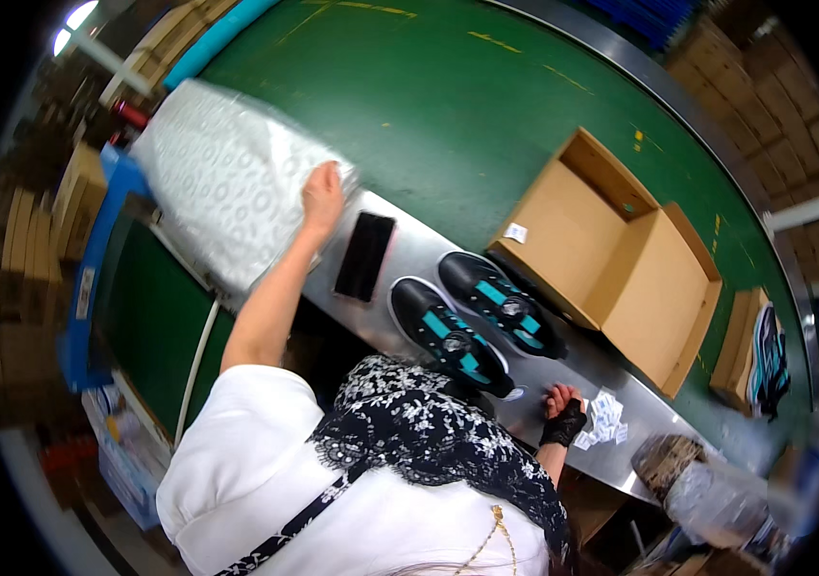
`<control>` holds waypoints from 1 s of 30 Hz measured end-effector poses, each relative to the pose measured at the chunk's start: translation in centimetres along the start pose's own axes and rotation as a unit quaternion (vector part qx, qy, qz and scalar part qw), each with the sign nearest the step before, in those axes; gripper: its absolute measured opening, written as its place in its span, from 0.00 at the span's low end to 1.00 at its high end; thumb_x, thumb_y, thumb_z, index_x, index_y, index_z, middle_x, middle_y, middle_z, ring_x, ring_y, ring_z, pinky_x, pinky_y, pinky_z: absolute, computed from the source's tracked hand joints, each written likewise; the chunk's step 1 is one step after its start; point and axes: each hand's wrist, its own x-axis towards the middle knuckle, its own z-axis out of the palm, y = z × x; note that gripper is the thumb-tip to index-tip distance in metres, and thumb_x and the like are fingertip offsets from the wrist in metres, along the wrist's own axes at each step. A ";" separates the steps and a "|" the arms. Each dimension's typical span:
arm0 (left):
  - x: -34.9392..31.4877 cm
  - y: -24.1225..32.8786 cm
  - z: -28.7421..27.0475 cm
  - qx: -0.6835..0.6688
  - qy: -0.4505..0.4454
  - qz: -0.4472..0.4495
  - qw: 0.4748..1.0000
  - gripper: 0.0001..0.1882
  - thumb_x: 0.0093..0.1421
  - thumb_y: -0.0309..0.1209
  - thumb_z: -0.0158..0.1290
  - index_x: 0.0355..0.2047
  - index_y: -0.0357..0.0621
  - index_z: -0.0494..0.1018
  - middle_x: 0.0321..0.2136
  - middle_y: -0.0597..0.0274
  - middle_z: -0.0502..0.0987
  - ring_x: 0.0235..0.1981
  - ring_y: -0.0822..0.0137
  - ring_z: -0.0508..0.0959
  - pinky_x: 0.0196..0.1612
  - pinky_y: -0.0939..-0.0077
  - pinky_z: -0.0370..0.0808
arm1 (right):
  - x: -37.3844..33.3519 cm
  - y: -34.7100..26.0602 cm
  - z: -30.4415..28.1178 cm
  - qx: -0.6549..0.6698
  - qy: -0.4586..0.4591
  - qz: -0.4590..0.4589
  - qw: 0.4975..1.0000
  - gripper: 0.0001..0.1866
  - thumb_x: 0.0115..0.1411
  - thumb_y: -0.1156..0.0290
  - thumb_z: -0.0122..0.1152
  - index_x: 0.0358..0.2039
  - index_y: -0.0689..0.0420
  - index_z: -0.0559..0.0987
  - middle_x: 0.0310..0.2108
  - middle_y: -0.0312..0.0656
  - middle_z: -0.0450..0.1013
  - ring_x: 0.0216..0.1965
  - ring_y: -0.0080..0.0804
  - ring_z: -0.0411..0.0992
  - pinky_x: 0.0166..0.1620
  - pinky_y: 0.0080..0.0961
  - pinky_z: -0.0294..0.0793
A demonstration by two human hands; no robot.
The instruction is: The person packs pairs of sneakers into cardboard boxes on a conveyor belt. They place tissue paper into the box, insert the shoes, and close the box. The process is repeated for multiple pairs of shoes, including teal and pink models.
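Observation:
My left hand (323, 200) is closed at the right edge of a stack of white printed wrapping paper (227, 173), its fingertips pinched on the paper. My right hand (561, 401), in a black fingerless glove, rests at the metal table's near edge. Its fingers are loosely curled and slightly apart, with nothing visible in them. Beside it lies a pile of small white packets (606, 419). Between my hands, two black shoes with turquoise straps (450, 336) (504, 305) lie side by side. A dark phone (365, 257) sits between the paper and the shoes.
An open brown cardboard box (611, 250) stands beyond the shoes on the green conveyor belt (429, 115). Another box with shoes (753, 355) is farther right. A plastic-wrapped bundle (717, 499) stands at the table's right end. A blue-framed cart (93, 288) is at left.

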 end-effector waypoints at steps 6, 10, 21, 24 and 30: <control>-3.2 -10.4 -10.0 0.394 -0.021 -0.100 0.913 0.14 0.54 0.38 0.45 0.37 0.43 0.68 0.32 0.50 0.70 0.35 0.51 0.70 0.39 0.64 0.67 | 3.2 -0.3 -2.2 -0.041 0.042 -0.028 0.998 0.13 0.57 0.64 0.46 0.35 0.62 0.68 0.29 0.49 0.73 0.20 0.34 0.72 0.16 0.18 0.70; -1.3 -10.9 -11.7 0.353 -0.120 -0.155 0.915 0.15 0.54 0.43 0.46 0.34 0.46 0.68 0.33 0.53 0.70 0.37 0.52 0.70 0.39 0.61 0.66 | 3.9 -0.1 -2.6 -0.029 0.012 -0.030 0.999 0.13 0.57 0.64 0.46 0.32 0.62 0.68 0.28 0.46 0.72 0.21 0.34 0.71 0.17 0.19 0.68; 6.2 10.7 -11.0 -0.256 -0.065 -0.069 0.962 0.10 0.60 0.33 0.41 0.28 0.37 0.64 0.15 0.61 0.69 0.11 0.72 0.71 0.11 0.80 0.68 | -5.1 -7.9 11.3 -0.312 -0.210 -0.288 0.880 0.17 0.52 0.73 0.55 0.44 0.59 0.68 0.37 0.45 0.71 0.35 0.29 0.71 0.37 0.18 0.68; 2.5 17.7 -3.4 -0.409 -0.179 -0.051 0.893 0.09 0.60 0.31 0.41 0.31 0.37 0.62 0.16 0.61 0.69 0.13 0.72 0.72 0.13 0.81 0.70 | -9.3 -8.1 18.5 -0.352 -0.396 -0.294 0.796 0.36 0.45 0.71 0.63 0.54 0.56 0.58 0.49 0.47 0.63 0.45 0.30 0.67 0.43 0.25 0.66; -5.5 32.6 9.0 -0.451 -0.386 0.069 0.802 0.19 0.58 0.33 0.46 0.45 0.32 0.58 0.35 0.51 0.68 0.31 0.68 0.74 0.28 0.78 0.74 | -3.4 -11.9 22.4 -0.008 -0.266 -0.248 0.931 0.13 0.52 0.64 0.58 0.30 0.61 0.72 0.18 0.37 0.70 0.17 0.20 0.65 0.22 0.16 0.65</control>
